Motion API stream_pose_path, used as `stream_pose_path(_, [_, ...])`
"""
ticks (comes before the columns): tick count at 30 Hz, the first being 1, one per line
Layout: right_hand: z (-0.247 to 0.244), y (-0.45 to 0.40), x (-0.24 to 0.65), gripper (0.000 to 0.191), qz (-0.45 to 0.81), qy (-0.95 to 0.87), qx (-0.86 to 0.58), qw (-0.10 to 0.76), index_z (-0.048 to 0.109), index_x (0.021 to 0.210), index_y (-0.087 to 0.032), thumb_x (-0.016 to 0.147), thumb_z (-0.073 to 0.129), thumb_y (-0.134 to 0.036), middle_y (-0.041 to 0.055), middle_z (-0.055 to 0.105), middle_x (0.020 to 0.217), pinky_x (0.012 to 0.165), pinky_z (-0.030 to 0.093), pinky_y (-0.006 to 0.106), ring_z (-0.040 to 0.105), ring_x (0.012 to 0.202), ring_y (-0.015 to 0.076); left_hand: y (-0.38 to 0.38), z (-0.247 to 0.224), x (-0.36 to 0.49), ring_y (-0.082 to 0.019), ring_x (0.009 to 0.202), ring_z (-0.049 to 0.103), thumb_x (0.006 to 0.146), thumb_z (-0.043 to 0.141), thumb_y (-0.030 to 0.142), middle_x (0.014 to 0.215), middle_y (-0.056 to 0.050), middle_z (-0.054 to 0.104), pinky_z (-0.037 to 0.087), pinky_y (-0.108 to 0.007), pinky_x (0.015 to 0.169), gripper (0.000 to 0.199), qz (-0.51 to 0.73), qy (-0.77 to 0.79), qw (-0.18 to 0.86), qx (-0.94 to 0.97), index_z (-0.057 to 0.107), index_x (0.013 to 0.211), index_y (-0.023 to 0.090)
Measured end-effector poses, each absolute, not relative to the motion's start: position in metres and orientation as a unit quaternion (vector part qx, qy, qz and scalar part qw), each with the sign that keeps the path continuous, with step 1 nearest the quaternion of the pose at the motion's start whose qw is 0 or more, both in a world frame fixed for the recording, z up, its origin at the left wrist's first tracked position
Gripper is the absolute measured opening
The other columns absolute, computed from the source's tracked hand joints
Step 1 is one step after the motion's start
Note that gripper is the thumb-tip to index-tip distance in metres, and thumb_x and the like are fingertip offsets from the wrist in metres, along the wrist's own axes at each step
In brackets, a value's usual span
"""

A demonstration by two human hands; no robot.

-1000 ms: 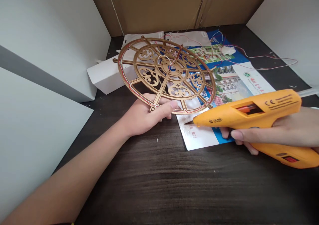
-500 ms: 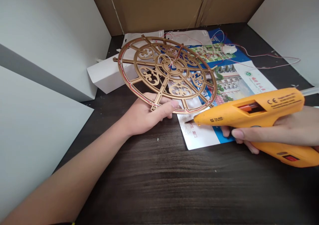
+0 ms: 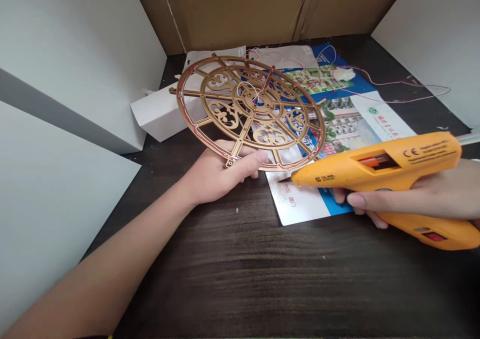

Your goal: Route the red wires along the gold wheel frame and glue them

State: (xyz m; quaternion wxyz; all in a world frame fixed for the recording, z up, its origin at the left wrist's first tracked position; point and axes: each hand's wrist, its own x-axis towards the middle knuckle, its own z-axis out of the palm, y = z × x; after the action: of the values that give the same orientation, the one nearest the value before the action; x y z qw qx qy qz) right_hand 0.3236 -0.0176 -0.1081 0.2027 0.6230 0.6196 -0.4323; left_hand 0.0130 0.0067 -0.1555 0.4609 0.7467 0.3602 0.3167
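My left hand point(image 3: 225, 176) grips the near rim of a round, gold-coloured openwork frame point(image 3: 245, 129), thumb on top and fingers underneath. The frame is tilted, and thin red and white wires run along its rim and through its centre. On the right, my right hand point(image 3: 408, 196) is wrapped round the handle of a yellow glue gun point(image 3: 375, 164). Its dark nozzle points left, just below the frame's near right rim and above the corner of a printed brochure. A pale glue stick point(image 3: 468, 138) protrudes from the back of the gun.
The printed brochure point(image 3: 303, 206) lies on the dark wooden table point(image 3: 225, 274). Behind the frame are a white paper box point(image 3: 163, 111), loose wires point(image 3: 412, 85) and a crumpled white lump point(image 3: 344, 73). White panels point(image 3: 75, 54) flank both sides; a cardboard wall point(image 3: 232, 14) closes the back.
Little differs: the glue gun has tipped very slightly, its handle end rising a few pixels. The frame and my left hand stay nearly in place.
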Motion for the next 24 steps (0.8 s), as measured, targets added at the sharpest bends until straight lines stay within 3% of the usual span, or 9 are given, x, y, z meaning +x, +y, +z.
stream_pose_path(4, [-0.1115,-0.0170,0.3253,0.078,-0.421,0.631,0.615,0.216,0.073,0.064,-0.033,0.055,0.041,-0.103,0.0039,0.075,0.072,0.068,0.061,0.039,0.073,0.069,0.0261,0.0080,-0.1563,0.0130,-0.009,0.060,0.059,0.098,0.059,0.043,0.063,0.000,0.067,0.047,-0.023,0.062,0.042,0.326,0.360,0.470,0.737,0.069,0.066,0.016])
stream_pose_path(16, [-0.1096,-0.0203,0.3281,0.072,-0.419,0.654,0.582,0.241,0.072,0.064,-0.032,0.063,0.042,-0.098,0.0044,0.076,0.074,0.062,0.061,0.035,0.073,0.071,0.0255,0.0089,-0.1544,0.0143,-0.009,0.054,0.057,0.097,0.059,0.045,0.061,-0.001,0.065,0.045,-0.022,0.053,0.043,0.321,0.373,0.468,0.734,0.070,0.067,0.016])
stream_pose_path(24, [-0.1120,-0.0184,0.3284,0.078,-0.418,0.641,0.584,0.271,0.073,0.067,-0.033,0.060,0.038,-0.102,0.0041,0.076,0.079,0.068,0.061,0.035,0.073,0.076,0.0255,0.0077,-0.1539,0.0141,-0.009,0.051,0.056,0.097,0.058,0.046,0.060,-0.001,0.065,0.045,-0.021,0.050,0.044,0.317,0.372,0.466,0.737,0.071,0.067,0.016])
